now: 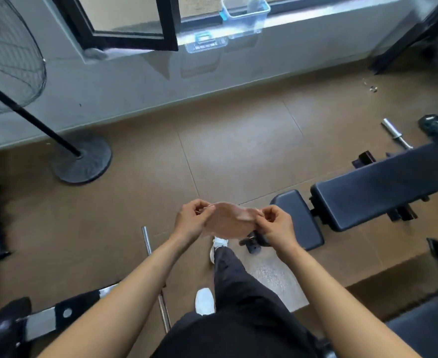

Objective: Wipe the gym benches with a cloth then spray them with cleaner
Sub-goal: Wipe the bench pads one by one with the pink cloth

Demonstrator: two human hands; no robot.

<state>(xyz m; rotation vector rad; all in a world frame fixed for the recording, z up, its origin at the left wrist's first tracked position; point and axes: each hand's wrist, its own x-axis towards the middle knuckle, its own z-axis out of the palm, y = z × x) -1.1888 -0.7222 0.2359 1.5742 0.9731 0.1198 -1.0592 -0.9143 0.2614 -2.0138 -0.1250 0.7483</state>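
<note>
Pinching opposite ends of a blurred tan cloth (228,220) in left hand (192,218) and right hand (276,224), above the floor (238,140) near the bench (383,187).

Open floor (238,140) ahead, fan stand (82,161) left, bench (367,192) right, steel bar (155,275), perhaps loose, by the feet.

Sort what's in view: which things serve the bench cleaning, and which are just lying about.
For the job: cloth, pinched between left hand and right hand; black bench.
Lying about: standing fan; steel bar; plastic tub; weight plates.
</note>
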